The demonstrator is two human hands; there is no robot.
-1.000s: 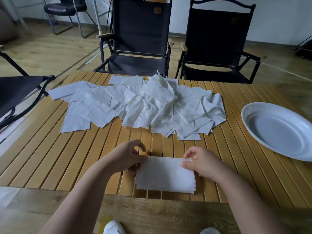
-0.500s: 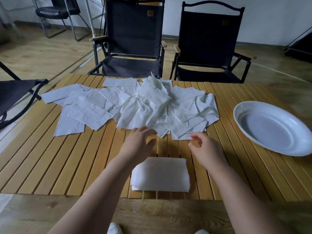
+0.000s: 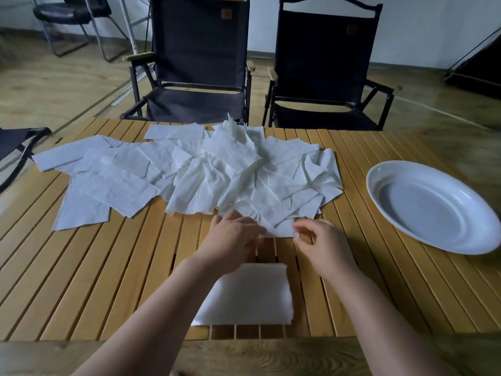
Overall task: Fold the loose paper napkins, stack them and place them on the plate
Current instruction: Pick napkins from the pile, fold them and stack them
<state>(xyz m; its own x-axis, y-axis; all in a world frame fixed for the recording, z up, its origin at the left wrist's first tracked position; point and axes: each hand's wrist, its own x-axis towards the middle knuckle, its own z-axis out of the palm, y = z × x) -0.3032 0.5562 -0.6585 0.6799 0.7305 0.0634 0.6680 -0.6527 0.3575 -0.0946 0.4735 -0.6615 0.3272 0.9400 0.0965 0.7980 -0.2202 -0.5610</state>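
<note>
A wide heap of loose white paper napkins [image 3: 189, 172] covers the far half of the slatted wooden table [image 3: 81, 267]. A small stack of folded napkins [image 3: 252, 297] lies at the near edge, partly under my left forearm. My left hand [image 3: 230, 237] rests on the near edge of the heap, fingers on one loose napkin [image 3: 279, 229]. My right hand [image 3: 322, 240] pinches that napkin's right corner between thumb and forefinger. An empty white oval plate [image 3: 433, 207] sits at the right.
Two black folding chairs [image 3: 200, 63] [image 3: 325, 71] stand behind the table's far edge. Part of another dark chair [image 3: 16, 147] shows at the left. Bare slats lie between the heap and the stack, and left of the stack.
Both hands left the folded stack and moved forward to the heap's near edge. They now touch a loose napkin; the right hand has pinched its corner. The stack stays put.
</note>
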